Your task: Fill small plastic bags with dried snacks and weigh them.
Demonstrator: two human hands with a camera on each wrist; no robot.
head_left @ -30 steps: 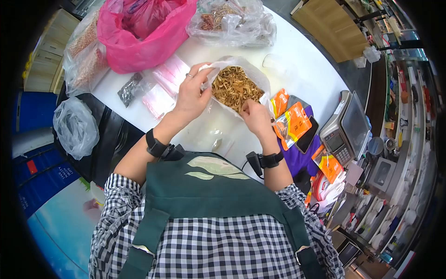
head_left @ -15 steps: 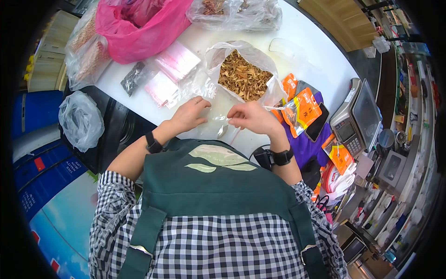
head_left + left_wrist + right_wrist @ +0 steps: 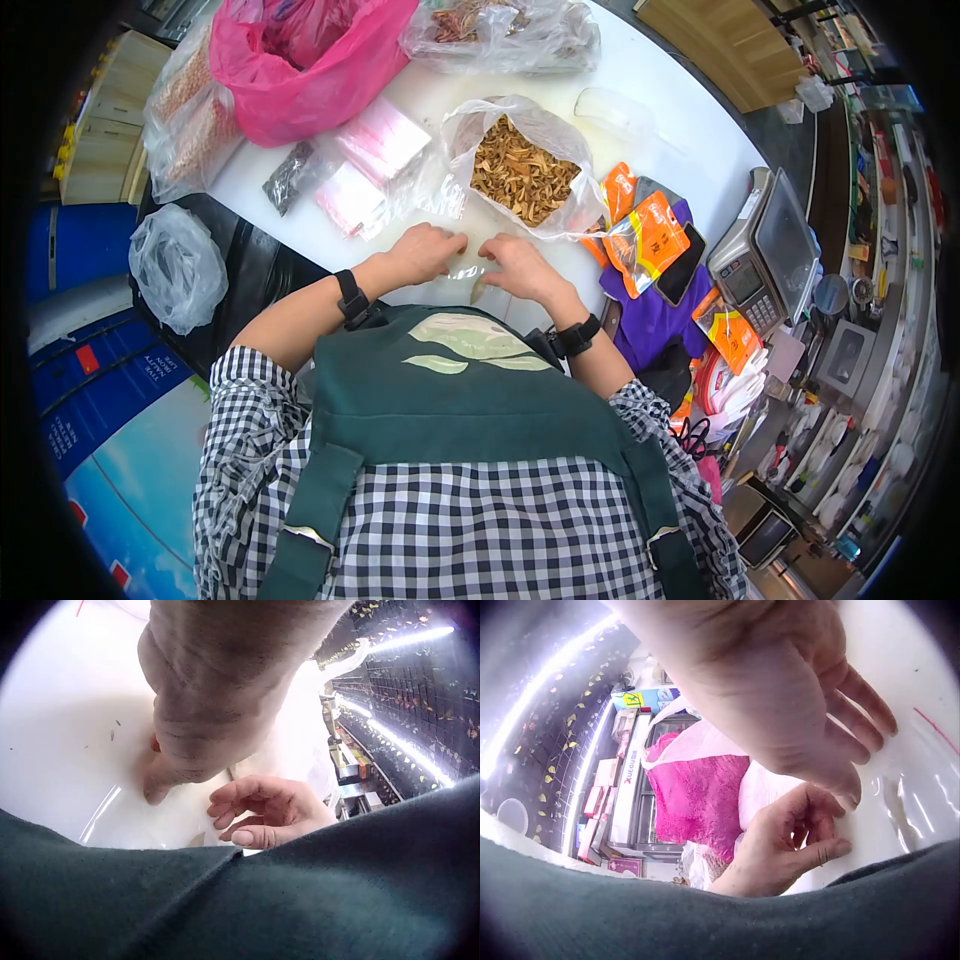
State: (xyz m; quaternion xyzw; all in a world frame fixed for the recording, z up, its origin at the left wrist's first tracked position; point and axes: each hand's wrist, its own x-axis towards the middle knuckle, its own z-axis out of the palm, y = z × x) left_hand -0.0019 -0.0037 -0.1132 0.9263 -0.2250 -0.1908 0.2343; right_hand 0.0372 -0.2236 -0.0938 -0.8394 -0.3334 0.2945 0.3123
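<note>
A clear flat plastic bag [image 3: 466, 272] lies on the white table just before the apron, with a small brownish sliver [image 3: 897, 814] showing in it and a red line [image 3: 936, 727] along one edge. My left hand [image 3: 428, 252] is at the bag's left side, its fingers bent loosely and a gap between thumb and forefinger. Opposite it, my right hand [image 3: 520, 268] hovers close over the bag with relaxed, spread fingers. Just beyond both hands stands an open whitish bag [image 3: 575, 225] filled with dried brown slices [image 3: 527, 170].
Left of the slices lie pink-edged clear bags [image 3: 385, 140] and a small bag of dark bits [image 3: 288, 180]. A large pink bag [image 3: 310, 95] stands farther back. On the right are orange packets [image 3: 648, 243], a phone [image 3: 683, 265] and a scale [image 3: 750, 270].
Both hands have left the bag of dried slices and come back toward the body, over the clear bag. In the last half second they have drawn closer together.
</note>
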